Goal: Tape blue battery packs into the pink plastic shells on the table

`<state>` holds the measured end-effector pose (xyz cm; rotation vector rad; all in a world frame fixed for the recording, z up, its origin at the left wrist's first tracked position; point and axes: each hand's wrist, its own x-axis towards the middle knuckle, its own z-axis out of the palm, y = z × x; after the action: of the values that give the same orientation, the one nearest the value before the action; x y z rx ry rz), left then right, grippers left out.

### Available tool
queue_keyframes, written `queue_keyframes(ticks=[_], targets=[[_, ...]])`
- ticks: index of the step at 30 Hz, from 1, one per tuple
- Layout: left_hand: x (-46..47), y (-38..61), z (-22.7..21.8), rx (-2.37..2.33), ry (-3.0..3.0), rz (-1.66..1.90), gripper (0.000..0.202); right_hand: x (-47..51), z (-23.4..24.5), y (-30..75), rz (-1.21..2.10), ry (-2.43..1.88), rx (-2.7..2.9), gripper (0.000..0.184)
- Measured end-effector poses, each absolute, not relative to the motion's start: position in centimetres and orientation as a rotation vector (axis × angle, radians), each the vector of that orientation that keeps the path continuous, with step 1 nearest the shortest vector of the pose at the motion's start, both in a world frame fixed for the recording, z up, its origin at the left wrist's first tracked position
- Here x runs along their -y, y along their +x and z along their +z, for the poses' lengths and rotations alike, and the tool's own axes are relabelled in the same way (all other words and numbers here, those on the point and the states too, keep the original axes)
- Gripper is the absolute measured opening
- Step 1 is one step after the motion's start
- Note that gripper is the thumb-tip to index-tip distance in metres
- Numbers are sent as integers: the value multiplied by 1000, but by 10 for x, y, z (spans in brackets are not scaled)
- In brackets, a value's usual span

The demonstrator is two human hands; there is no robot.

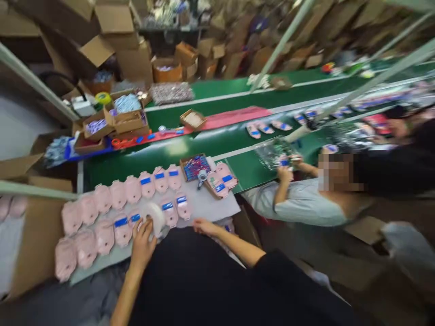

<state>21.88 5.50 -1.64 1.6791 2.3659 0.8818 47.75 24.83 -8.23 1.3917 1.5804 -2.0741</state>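
Observation:
My left hand (143, 237) is curled around the near left side of a white roll of tape (157, 218), held above the front row of pink plastic shells. Several of these pink shells (118, 194) lie in two rows on a pale sheet (210, 209). Some carry a blue strip (120, 222); those farther left are plain. My right hand (205, 227) is by the sheet's near edge, close to a shell with a blue strip (184, 206). Its fingers are pressed together, and whatever may be between them is too small to make out.
A shallow box of small coloured parts (195, 168) stands behind the sheet, beside more shells (226, 174). The green conveyor (163, 151) runs behind. A co-worker (302, 203) handles parts at right. Cardboard boxes (127, 121) stand at far left; a metal post (285, 40) slants across.

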Motion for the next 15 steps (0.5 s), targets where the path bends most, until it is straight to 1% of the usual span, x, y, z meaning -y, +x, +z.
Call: queue_keyframes(ticks=[3,5,7,9,11,15], targets=[[-29,215,-32,-2468,1683,868,40,-233,-125,482,-1868,1524,-1710,12],[-24,215,-37,-2498,1702,873,42,-235,-138,488,-1880,1560,-1749,15],[-24,216,-39,-2507,1724,895,43,-248,-142,486,-1945,1586,-1777,18],[-25,215,-41,-2513,1754,925,44,-274,-137,473,-1964,1623,-1897,20],[-27,213,-41,-2521,1779,935,44,-315,-125,453,-1885,1668,-2097,25],[-23,212,-39,-2543,1814,886,46,-420,-90,408,-1504,1829,-2504,30]])
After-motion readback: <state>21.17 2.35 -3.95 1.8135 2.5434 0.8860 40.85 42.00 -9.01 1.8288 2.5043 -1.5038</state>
